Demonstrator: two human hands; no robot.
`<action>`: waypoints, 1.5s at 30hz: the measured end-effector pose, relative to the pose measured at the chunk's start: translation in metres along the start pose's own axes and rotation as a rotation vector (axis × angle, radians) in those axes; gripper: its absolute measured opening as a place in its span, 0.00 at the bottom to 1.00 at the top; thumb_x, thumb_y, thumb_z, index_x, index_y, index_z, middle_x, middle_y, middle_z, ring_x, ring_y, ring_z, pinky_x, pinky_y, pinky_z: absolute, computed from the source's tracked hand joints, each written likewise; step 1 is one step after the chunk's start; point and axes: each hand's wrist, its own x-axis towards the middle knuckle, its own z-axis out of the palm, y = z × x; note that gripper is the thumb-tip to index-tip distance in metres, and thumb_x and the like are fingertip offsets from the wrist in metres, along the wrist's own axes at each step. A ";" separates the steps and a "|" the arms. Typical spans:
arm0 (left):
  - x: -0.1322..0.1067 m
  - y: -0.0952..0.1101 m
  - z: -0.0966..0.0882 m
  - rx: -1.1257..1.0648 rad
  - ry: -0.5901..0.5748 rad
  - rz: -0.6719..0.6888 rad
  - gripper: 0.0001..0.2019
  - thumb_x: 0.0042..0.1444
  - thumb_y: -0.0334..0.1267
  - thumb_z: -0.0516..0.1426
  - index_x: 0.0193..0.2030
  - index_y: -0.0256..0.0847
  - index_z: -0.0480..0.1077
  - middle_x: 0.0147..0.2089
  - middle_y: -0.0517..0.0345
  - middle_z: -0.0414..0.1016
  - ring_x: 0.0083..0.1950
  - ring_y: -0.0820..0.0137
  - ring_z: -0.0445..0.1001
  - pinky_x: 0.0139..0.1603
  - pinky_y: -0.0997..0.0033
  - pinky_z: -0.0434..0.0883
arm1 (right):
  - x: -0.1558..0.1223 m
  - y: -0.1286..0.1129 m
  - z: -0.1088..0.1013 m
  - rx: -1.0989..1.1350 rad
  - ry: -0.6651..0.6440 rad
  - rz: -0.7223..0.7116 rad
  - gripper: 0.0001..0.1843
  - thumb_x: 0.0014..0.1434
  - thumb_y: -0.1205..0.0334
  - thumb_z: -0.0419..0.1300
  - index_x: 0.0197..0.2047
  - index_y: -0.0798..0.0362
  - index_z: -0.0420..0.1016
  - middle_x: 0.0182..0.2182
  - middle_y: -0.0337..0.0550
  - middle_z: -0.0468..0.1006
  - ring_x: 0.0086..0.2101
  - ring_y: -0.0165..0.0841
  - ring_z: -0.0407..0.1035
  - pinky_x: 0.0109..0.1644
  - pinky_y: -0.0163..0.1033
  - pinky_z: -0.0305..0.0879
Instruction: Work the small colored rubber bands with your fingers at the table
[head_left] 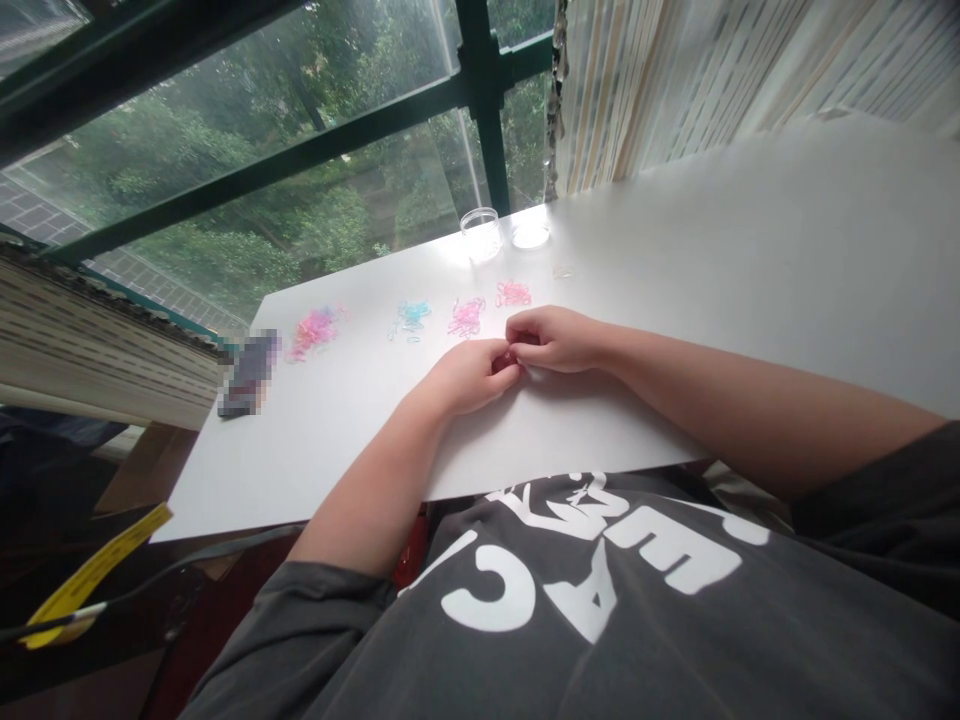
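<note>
Looks like a room in a home, window side.
Cues: 2 striped fabric curtains (690,80), 1 either side of a dark green window frame (360,129); leafy trees (322,70) and a strip of blockwork (34,215) outside. Daylight falls on a plain white table (750,260) right by the glass. Person wears a casual printed T-shirt (637,630). Exact room type: can't tell.

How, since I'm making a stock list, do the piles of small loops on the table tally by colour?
Mixed-colour pile: 1
Blue pile: 1
Pink piles: 2
Small pale pile: 1
Total: 5 piles; the single loops are too small to count.
</note>
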 end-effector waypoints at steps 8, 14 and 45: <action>0.000 0.001 0.000 -0.022 -0.002 -0.019 0.09 0.54 0.42 0.50 0.28 0.40 0.66 0.28 0.57 0.72 0.28 0.71 0.65 0.30 0.72 0.59 | -0.001 -0.001 0.000 -0.001 0.007 -0.010 0.04 0.50 0.64 0.53 0.28 0.54 0.67 0.23 0.37 0.68 0.26 0.27 0.57 0.30 0.34 0.49; 0.000 0.002 -0.001 -0.001 -0.002 -0.011 0.10 0.54 0.42 0.50 0.29 0.39 0.66 0.29 0.57 0.72 0.29 0.71 0.65 0.30 0.72 0.59 | 0.000 0.001 0.001 -0.009 0.003 -0.011 0.04 0.50 0.64 0.53 0.28 0.54 0.67 0.23 0.37 0.67 0.25 0.27 0.58 0.30 0.33 0.50; 0.001 -0.001 0.001 0.006 0.005 -0.006 0.10 0.54 0.42 0.50 0.29 0.39 0.67 0.29 0.57 0.72 0.29 0.71 0.66 0.30 0.72 0.60 | 0.001 0.001 0.001 -0.008 -0.001 -0.005 0.04 0.50 0.64 0.53 0.28 0.54 0.68 0.23 0.37 0.68 0.26 0.28 0.59 0.30 0.33 0.50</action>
